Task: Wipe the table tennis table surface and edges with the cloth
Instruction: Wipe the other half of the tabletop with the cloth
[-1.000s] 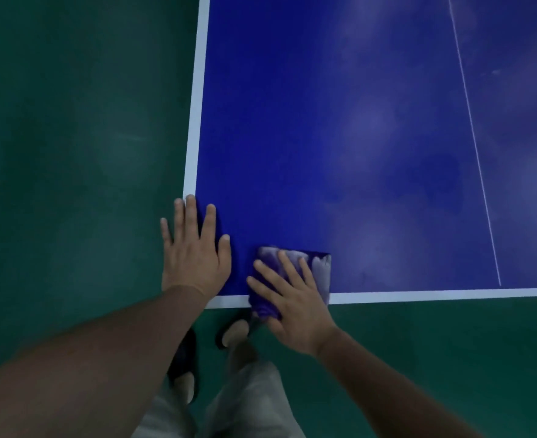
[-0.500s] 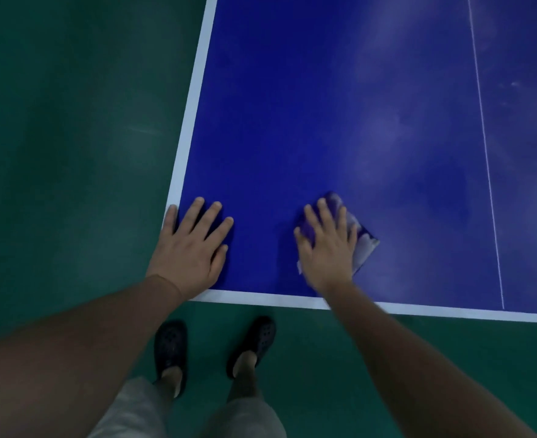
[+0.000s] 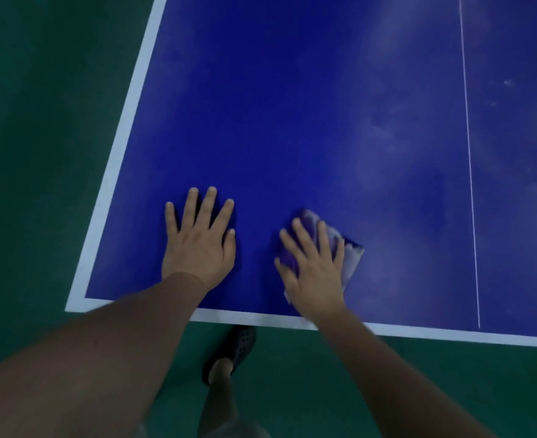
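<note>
Now the right hand (image 3: 313,267) lies flat with fingers spread on the cloth (image 3: 349,254), pressing it to the table (image 3: 292,121) at about five o'clock from the table's near-left corner region, just inside the near white edge band (image 3: 261,319). A second ago the cloth sat right on that near edge, partly hanging over it; it has since been pushed inward and to the right, so the edge pass here looks done and the stroke is, by this judgement, moving onto the open surface. The left hand (image 3: 199,240) is flat and released, holding nothing, bracing on the blue top at nine o'clock of the cloth; it too has moved in from the corner. The cloth is soft, crumpled, purple and pale, blurred by motion. The tabletop is smooth, matte blue, hazed with pale smears toward one o'clock, beside a thin white centre line (image 3: 469,153).
</note>
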